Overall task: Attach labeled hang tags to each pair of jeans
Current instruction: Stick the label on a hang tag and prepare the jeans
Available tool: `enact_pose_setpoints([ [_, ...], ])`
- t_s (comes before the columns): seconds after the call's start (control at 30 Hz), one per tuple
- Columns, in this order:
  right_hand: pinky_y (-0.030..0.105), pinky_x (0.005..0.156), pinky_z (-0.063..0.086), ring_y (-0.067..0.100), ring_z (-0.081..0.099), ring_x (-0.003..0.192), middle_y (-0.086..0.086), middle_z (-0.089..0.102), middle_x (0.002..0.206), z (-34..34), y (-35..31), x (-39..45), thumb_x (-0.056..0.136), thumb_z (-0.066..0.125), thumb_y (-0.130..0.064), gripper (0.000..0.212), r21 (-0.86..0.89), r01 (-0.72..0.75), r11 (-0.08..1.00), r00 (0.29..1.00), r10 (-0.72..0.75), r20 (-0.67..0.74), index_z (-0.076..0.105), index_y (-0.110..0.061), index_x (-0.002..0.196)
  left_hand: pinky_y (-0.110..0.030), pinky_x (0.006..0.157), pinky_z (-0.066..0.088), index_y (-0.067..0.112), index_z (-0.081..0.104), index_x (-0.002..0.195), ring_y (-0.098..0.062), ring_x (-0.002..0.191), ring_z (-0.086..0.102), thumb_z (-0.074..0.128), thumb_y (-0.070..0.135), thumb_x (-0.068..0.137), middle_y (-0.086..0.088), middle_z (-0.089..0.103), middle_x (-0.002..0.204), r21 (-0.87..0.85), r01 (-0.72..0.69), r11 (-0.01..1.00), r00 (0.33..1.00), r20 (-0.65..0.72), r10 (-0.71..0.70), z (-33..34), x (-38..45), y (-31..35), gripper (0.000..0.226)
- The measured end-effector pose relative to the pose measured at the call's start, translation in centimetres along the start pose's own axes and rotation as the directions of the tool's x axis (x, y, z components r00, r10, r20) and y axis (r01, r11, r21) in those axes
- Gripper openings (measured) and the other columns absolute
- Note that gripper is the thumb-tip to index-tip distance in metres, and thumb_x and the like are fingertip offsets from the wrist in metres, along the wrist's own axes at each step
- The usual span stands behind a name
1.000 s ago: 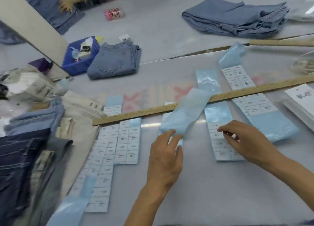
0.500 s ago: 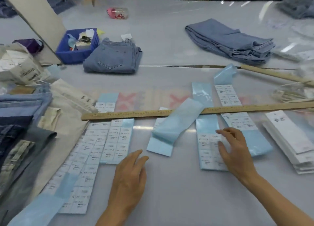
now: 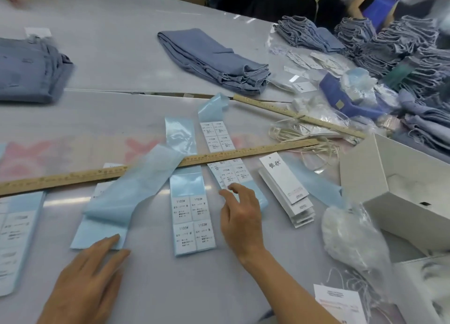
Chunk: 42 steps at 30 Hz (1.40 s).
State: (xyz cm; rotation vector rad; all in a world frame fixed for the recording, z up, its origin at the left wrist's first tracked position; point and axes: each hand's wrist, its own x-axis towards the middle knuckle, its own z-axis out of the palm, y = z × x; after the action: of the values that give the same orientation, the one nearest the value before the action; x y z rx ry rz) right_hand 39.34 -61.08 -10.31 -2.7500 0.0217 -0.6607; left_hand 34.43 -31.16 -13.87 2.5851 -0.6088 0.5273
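Light blue backing strips with white size labels lie across the table under a wooden ruler point(image 3: 243, 152). My right hand point(image 3: 239, 216) hovers with relaxed fingers between the middle label strip point(image 3: 191, 226) and the right label strip point(image 3: 229, 175), fingertips near the right strip's lower labels. My left hand point(image 3: 85, 282) lies flat on the table, fingertips touching the end of a peeled, folded-over blue strip point(image 3: 117, 206). A stack of white hang tags point(image 3: 285, 187) sits right of my right hand. Folded jeans point(image 3: 214, 60) lie across the table.
An open white box point(image 3: 379, 184) and a clear bag of strings point(image 3: 353, 238) stand at the right. A second ruler point(image 3: 299, 115), loose cord, a blue tagging gun point(image 3: 348, 99) and stacks of jeans point(image 3: 401, 46) fill the far right. More jeans point(image 3: 29, 70) lie far left.
The view swung right. My left hand came back from the table to the peeled strip's end. My right hand shifted from the middle strip toward the right strip.
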Motion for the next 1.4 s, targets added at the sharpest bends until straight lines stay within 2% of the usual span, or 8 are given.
enact_pose_setpoints([
  [0.1, 0.051, 0.109, 0.042, 0.035, 0.048, 0.13, 0.015, 0.054, 0.14, -0.4, 1.4, -1.1, 0.091, 0.066, -0.016, 0.041, -0.118, -0.082, 0.99, 0.992, 0.093, 0.088, 0.064, -0.014, 0.131, -0.039, 0.107, 0.038, 0.014, 0.065, 0.111, -0.04, 0.109, 0.06, 0.036, 0.021, 0.098, -0.028, 0.069, 0.119, 0.009, -0.017, 1.0, 0.999, -0.028, 0.018, 0.2, 0.1, 0.9, 0.033],
  [0.3, 0.043, 0.125, 0.013, 0.026, 0.011, 0.151, 0.006, 0.014, 0.166, -0.8, 4.4, -0.4, 0.094, 0.046, -0.065, 0.078, -0.078, -0.452, 0.888, 0.837, 0.453, 0.307, 0.021, -0.03, 0.159, -0.041, 0.105, 0.037, 0.006, 0.079, 0.106, -0.035, 0.12, 0.053, 0.045, 0.013, 0.087, -0.022, 0.065, 0.13, -0.07, -0.137, 0.988, 0.989, 0.038, 0.14, 2.0, 3.2, 4.4, 0.039],
  [0.67, 0.042, 0.11, 0.028, 0.019, 0.027, 0.14, -0.002, 0.034, 0.152, -0.1, 3.1, -1.8, 0.084, 0.028, -0.081, 0.075, -0.191, -0.268, 0.944, 0.884, 0.32, 0.341, 0.045, -0.038, 0.142, -0.037, 0.102, 0.035, 0.022, 0.074, 0.12, -0.033, 0.117, 0.067, 0.018, 0.052, 0.106, -0.013, 0.064, 0.135, 0.022, -0.15, 0.988, 0.932, 0.335, 0.134, 5.9, 5.7, 7.4, 0.065],
  [1.0, 0.042, 0.105, 0.03, 0.021, 0.032, 0.135, -0.002, 0.036, 0.146, -1.0, 1.6, -1.5, 0.091, 0.027, -0.074, 0.062, -0.237, -0.263, 0.935, 0.856, 0.34, 0.391, 0.041, -0.041, 0.141, -0.043, 0.105, 0.039, 0.014, 0.072, 0.125, -0.037, 0.123, 0.061, 0.045, 0.04, 0.099, -0.017, 0.059, 0.141, -0.098, -0.105, 0.99, 0.978, 0.168, 0.12, 5.8, 4.8, 6.9, 0.045],
  [1.13, 0.05, 0.104, 0.035, 0.027, 0.04, 0.133, 0.002, 0.043, 0.146, -2.3, 0.3, -0.4, 0.09, 0.025, -0.071, 0.067, -0.162, -0.339, 0.927, 0.874, 0.374, 0.311, 0.041, -0.03, 0.14, -0.04, 0.111, 0.037, 0.011, 0.064, 0.133, -0.031, 0.134, 0.048, 0.055, 0.027, 0.096, -0.014, 0.053, 0.146, -0.185, 0.213, 0.959, 0.972, -0.057, -0.227, 2.8, 6.3, 5.0, 0.041],
  [1.2, 0.051, 0.098, 0.039, 0.029, 0.047, 0.127, 0.003, 0.051, 0.138, -2.8, -0.9, 0.2, 0.092, 0.033, -0.062, 0.06, -0.093, -0.296, 0.951, 0.922, 0.31, 0.23, 0.048, -0.023, 0.135, -0.039, 0.113, 0.035, 0.009, 0.059, 0.138, -0.03, 0.135, 0.046, 0.058, 0.024, 0.095, -0.013, 0.054, 0.145, -0.286, 0.51, 0.811, 0.82, -0.124, -0.559, 0.8, 7.3, 2.2, 0.046],
  [1.3, 0.041, 0.089, 0.048, 0.018, 0.059, 0.108, -0.004, 0.063, 0.116, -2.6, -3.4, 1.2, 0.098, 0.053, -0.038, 0.032, 0.108, -0.21, 0.972, 0.958, 0.183, 0.22, 0.057, -0.021, 0.125, -0.046, 0.105, 0.044, 0.015, 0.053, 0.141, -0.032, 0.122, 0.055, 0.068, 0.03, 0.093, -0.006, 0.065, 0.129, -0.27, 0.733, 0.624, 0.66, 0.066, -0.748, -1.1, 8.9, -2.3, 0.052],
  [1.4, 0.026, 0.073, 0.052, -0.003, 0.063, 0.079, -0.016, 0.066, 0.093, -1.6, -6.8, 2.1, 0.095, 0.06, -0.031, 0.013, 0.248, -0.378, 0.892, 0.824, 0.202, 0.53, 0.062, -0.033, 0.108, -0.048, 0.101, 0.045, 0.027, 0.054, 0.139, -0.026, 0.112, 0.057, 0.075, 0.033, 0.086, 0.009, 0.066, 0.111, -0.161, 0.767, 0.622, 0.64, 0.277, -0.717, -1.5, 8.9, -4.0, 0.058],
])
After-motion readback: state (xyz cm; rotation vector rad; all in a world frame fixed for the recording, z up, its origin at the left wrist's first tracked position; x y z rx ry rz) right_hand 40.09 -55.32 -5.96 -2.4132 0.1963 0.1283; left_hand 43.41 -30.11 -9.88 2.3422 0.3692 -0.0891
